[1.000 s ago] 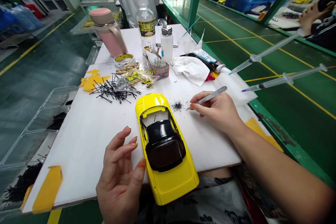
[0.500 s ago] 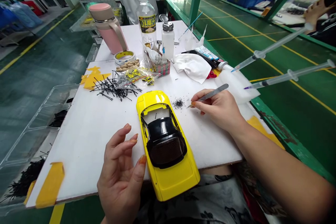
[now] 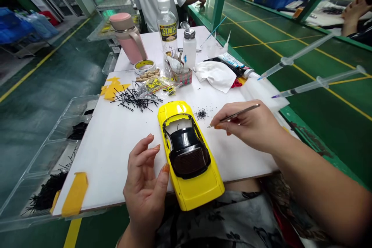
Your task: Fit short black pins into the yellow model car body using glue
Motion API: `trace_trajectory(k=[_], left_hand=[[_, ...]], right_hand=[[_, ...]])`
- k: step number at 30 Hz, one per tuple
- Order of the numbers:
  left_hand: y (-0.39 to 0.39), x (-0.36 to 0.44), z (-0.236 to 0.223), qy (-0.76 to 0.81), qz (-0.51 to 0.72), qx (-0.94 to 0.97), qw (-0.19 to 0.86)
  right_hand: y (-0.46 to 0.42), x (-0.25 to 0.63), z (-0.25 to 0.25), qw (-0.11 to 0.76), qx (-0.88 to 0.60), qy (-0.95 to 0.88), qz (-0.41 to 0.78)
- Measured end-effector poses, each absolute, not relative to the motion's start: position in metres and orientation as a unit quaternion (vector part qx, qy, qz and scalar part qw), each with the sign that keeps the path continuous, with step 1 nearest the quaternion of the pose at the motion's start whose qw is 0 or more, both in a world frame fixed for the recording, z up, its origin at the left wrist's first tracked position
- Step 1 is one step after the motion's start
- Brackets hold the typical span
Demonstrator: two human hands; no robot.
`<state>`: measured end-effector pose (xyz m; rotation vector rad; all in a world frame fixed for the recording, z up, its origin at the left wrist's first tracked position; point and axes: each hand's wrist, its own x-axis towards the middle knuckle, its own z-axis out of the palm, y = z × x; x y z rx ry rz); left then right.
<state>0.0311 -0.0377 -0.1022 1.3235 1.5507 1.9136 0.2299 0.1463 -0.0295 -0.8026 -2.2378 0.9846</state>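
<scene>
A yellow model car body (image 3: pixel 200 192) with a black roof lies on the white tabletop (image 3: pixel 116 151), its rear end reaching past the front edge. Beside its left flank, my left hand (image 3: pixel 147 186) is open with fingers apart, the thumb close to or against the body; actual contact is hard to tell. Between the fingers of my right hand (image 3: pixel 244 124) is a pair of tweezers (image 3: pixel 240 112), its tip low over the board right of the car. Just beyond that tip sits a small pile of tiny black parts (image 3: pixel 201 114).
Thin black rods (image 3: pixel 136 99) and a bag of yellow parts (image 3: pixel 158 84) lie behind the car. Further back stand a pink flask (image 3: pixel 128 40), a clear bottle (image 3: pixel 168 27) and a pump bottle (image 3: pixel 190 48). Two syringes (image 3: pixel 319 82) jut in at right; a white cloth (image 3: pixel 215 74) lies nearby.
My right hand and the tweezers have drawn slightly back towards me, away from the tiny black pile. The view has shifted a little. A person's arm ahead now reaches to the right.
</scene>
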Motion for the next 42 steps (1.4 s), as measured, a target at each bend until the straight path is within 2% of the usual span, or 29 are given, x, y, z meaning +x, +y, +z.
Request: trace_trajectory(k=[5,17,30,42], left_hand=[[-0.037,0.031,-0.104,0.54,0.677,0.474,0.16],[-0.037,0.029,-0.105,0.529,0.68,0.484,0.153],[-0.037,0.03,-0.105,0.524,0.684,0.484,0.153],[-0.037,0.031,-0.106,0.525,0.68,0.489,0.151]], right_hand=[[0.132,0.223,-0.011,0.247,-0.198,-0.906,0.281],[0.13,0.213,-0.002,0.137,-0.218,-0.945,0.203],[0.126,0.205,0.003,0.067,-0.267,-0.942,0.194],[0.127,0.205,-0.001,0.079,-0.256,-0.938,0.219]])
